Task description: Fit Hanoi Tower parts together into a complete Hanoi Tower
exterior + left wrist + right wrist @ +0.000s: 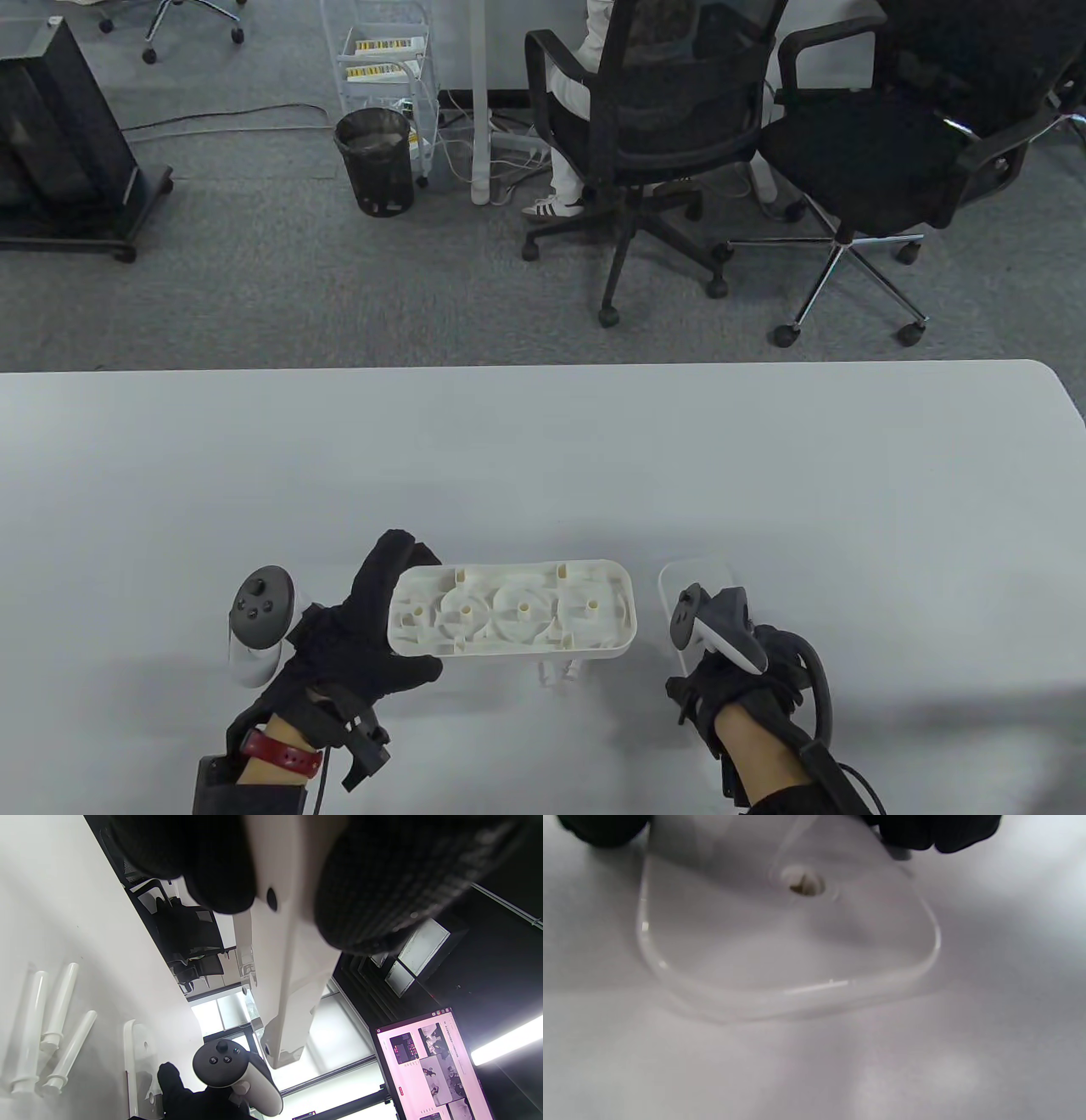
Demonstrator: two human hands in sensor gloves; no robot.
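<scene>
Left hand (365, 632) gripping base shell (517, 609), right hand (734, 688) on flat plate (780, 942).

Two gloved hands, the left hand (373, 632) and the right hand (738, 688), one ribbed white base shell (511, 609), one flat white base plate (785, 938), three white pegs (46, 1027) and two trackers (259, 624) are counted.
</scene>
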